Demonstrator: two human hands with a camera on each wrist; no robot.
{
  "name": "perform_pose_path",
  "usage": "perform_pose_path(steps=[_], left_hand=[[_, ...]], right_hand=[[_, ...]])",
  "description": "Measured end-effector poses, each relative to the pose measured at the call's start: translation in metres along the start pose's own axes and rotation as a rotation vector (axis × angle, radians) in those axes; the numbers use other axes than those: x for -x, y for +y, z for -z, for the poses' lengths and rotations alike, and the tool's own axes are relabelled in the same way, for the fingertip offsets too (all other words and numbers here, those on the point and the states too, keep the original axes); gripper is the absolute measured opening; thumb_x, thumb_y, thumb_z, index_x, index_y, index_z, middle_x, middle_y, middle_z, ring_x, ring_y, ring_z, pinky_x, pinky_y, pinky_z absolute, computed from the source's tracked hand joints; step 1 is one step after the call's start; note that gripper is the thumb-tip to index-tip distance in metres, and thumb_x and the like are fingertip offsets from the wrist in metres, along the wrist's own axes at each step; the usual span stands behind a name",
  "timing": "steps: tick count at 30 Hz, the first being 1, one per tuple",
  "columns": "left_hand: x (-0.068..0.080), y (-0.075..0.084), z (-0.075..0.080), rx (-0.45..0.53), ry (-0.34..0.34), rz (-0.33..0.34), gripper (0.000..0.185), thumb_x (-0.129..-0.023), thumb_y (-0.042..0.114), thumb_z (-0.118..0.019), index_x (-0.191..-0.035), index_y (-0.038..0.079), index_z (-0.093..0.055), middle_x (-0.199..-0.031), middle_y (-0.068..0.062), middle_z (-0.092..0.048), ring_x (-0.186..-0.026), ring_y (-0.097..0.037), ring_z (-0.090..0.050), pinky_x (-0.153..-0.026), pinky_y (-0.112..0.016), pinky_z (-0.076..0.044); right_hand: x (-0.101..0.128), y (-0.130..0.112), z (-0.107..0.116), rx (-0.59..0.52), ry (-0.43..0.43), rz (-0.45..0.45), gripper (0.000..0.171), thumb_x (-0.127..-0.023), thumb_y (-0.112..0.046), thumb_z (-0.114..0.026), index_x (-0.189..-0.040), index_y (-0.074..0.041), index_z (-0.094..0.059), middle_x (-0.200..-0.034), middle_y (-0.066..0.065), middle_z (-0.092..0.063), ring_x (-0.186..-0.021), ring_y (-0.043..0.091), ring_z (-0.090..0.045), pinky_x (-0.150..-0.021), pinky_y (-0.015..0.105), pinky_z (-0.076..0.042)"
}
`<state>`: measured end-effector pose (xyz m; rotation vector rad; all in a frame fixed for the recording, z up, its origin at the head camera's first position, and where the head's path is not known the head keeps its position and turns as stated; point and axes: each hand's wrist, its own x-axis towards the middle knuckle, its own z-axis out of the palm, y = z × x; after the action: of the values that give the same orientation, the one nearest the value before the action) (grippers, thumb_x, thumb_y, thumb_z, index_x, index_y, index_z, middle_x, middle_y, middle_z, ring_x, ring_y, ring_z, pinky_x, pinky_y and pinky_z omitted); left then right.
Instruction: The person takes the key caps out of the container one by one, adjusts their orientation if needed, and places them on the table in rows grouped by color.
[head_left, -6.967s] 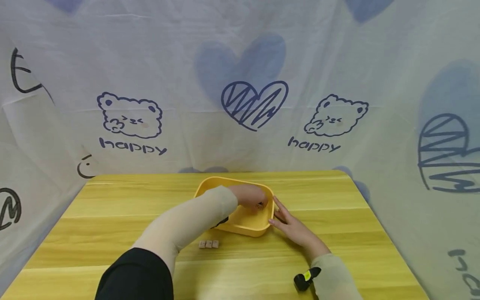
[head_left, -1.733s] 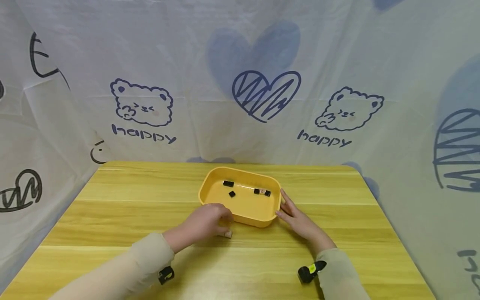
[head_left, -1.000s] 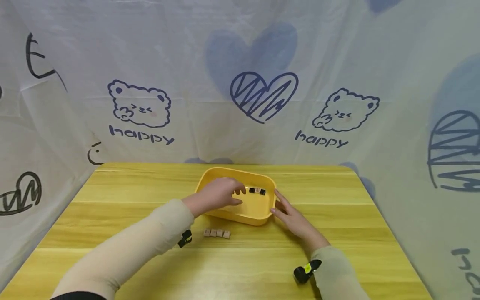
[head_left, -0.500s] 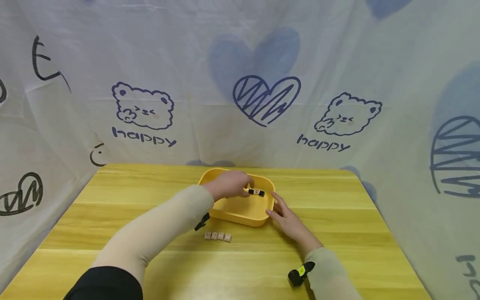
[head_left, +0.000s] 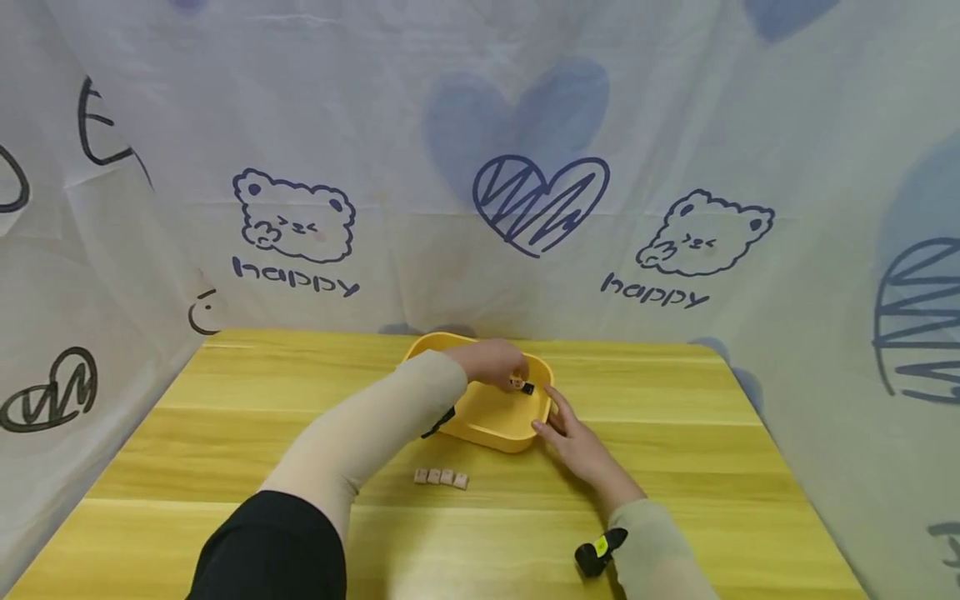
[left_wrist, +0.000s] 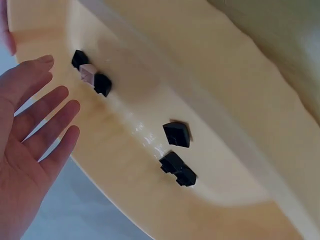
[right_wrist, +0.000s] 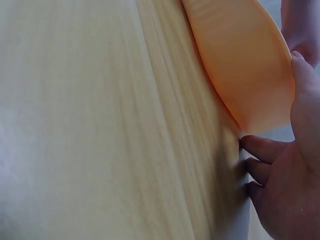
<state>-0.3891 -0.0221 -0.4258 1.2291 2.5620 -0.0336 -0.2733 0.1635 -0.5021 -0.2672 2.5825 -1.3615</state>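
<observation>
Yellow tray (head_left: 487,433) sits on the wooden table (head_left: 675,467). Left hand (head_left: 495,365) reaches in, fingers straight and empty, beside a black-and-pink piece (left_wrist: 91,76) (two black ones lie apart). Right hand (head_left: 573,437) rests flat against the tray's outer wall.

Both arms are covered in snug, pale beige sleeves that run down to the wrists, leaving the left hand (head_left: 495,363) and right hand (head_left: 577,442) bare. At seven o'clock a black upper garment overlaps the left sleeve. A small black device with a yellow-green mark is strapped at the right wrist; a black strap shows under the left forearm.
</observation>
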Motion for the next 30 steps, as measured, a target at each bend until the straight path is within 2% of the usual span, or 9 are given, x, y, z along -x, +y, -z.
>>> perform_pose_path(steps=[6, 12, 15, 18, 22, 26, 30], left_hand=[[-0.002, 0.0, -0.005, -0.046, -0.031, -0.011, 0.016, -0.095, 0.013, -0.065, -0.107, 0.008, -0.074, -0.09, 0.001, -0.066, -0.078, -0.014, -0.053, -0.077, -0.028, -0.046], [-0.003, -0.005, -0.012, -0.008, -0.075, -0.009, 0.01, -0.095, 0.007, -0.061, -0.091, 0.008, -0.07, -0.067, 0.005, -0.045, -0.063, -0.011, -0.041, -0.062, -0.024, -0.036], [-0.005, -0.006, -0.014, -0.001, -0.084, -0.022, 0.015, -0.095, 0.004, -0.06, -0.081, 0.008, -0.064, -0.062, 0.004, -0.034, -0.058, -0.011, -0.035, -0.058, -0.024, -0.032], [-0.006, -0.006, -0.014, -0.025, -0.077, -0.043, 0.019, -0.094, 0.002, -0.06, -0.077, 0.01, -0.06, -0.06, 0.004, -0.031, -0.056, -0.01, -0.031, -0.057, -0.024, -0.03], [-0.006, -0.002, -0.011, -0.048, -0.076, -0.062, 0.015, -0.093, 0.0, -0.06, -0.082, 0.009, -0.066, -0.062, 0.006, -0.034, -0.057, -0.009, -0.032, -0.057, -0.022, -0.031], [-0.005, 0.005, -0.01, -0.042, -0.061, -0.08, 0.01, -0.093, 0.004, -0.064, -0.089, 0.008, -0.072, -0.068, 0.006, -0.049, -0.063, -0.01, -0.042, -0.062, -0.022, -0.038], [-0.006, 0.01, -0.011, -0.054, -0.051, -0.092, 0.008, -0.09, 0.005, -0.068, -0.093, 0.009, -0.074, -0.081, 0.004, -0.064, -0.073, -0.01, -0.054, -0.07, -0.023, -0.046]], right_hand=[[0.001, 0.001, -0.003, 0.024, 0.0, -0.005, 0.071, -0.1, -0.042, -0.053, -0.157, -0.034, -0.012, -0.148, 0.017, -0.039, -0.136, 0.037, -0.035, -0.11, 0.059, -0.021], [0.001, 0.001, -0.007, 0.012, 0.003, 0.004, 0.071, -0.1, -0.042, -0.053, -0.157, -0.033, -0.012, -0.148, 0.019, -0.039, -0.137, 0.035, -0.035, -0.111, 0.058, -0.021], [0.0, 0.002, -0.007, 0.008, 0.003, 0.003, 0.071, -0.1, -0.042, -0.053, -0.157, -0.033, -0.012, -0.148, 0.018, -0.039, -0.137, 0.034, -0.035, -0.111, 0.058, -0.02], [0.0, 0.002, -0.005, 0.005, 0.007, 0.001, 0.071, -0.1, -0.042, -0.053, -0.157, -0.034, -0.012, -0.148, 0.018, -0.039, -0.137, 0.034, -0.035, -0.111, 0.058, -0.02], [0.0, 0.003, -0.004, 0.011, 0.004, 0.004, 0.071, -0.1, -0.043, -0.052, -0.157, -0.035, -0.011, -0.149, 0.018, -0.038, -0.138, 0.035, -0.034, -0.111, 0.058, -0.02], [0.001, 0.005, -0.002, 0.018, -0.001, 0.009, 0.071, -0.1, -0.042, -0.051, -0.157, -0.034, -0.01, -0.15, 0.016, -0.037, -0.138, 0.035, -0.033, -0.11, 0.059, -0.02], [0.001, 0.005, -0.001, 0.03, 0.002, 0.019, 0.072, -0.099, -0.047, -0.051, -0.157, -0.035, -0.011, -0.149, 0.014, -0.038, -0.138, 0.036, -0.033, -0.11, 0.059, -0.02]])
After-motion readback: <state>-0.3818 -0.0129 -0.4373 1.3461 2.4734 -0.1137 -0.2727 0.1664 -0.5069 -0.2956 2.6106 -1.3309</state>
